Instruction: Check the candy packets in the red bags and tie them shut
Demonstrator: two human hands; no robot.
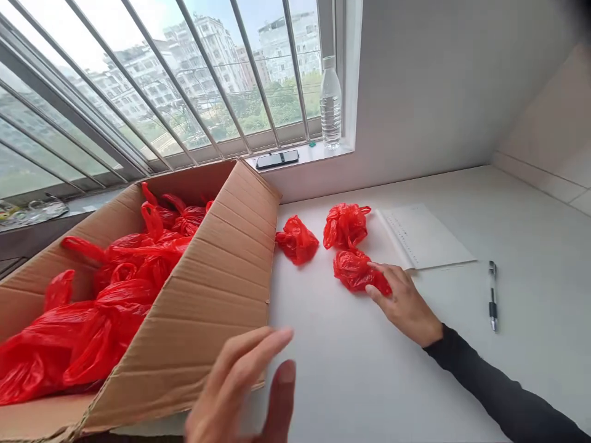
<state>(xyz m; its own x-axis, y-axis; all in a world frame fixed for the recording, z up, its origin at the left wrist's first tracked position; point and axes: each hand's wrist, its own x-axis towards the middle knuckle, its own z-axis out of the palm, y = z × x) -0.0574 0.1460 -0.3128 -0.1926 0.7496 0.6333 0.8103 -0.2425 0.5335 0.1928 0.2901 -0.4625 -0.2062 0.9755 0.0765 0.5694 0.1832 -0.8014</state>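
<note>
My right hand (409, 303), in a black sleeve, has its thumb and fingers around the right end of a crumpled red plastic bag (351, 269) on the white tabletop. A second bunched red plastic bag (345, 225) touches it from behind. To the left, close to the box's side, lies a third red plastic bag (298, 241). My left hand (242, 384) hovers near the front of the table with its thumb and fingers apart and nothing between them. What the bags contain cannot be seen.
A large open cardboard box (217, 295) on the left holds several tied red bags (133, 289). A notebook (427, 234) and a pen (493, 298) lie on the right. On the sill of the barred window are a phone (277, 159) and a water bottle (330, 104).
</note>
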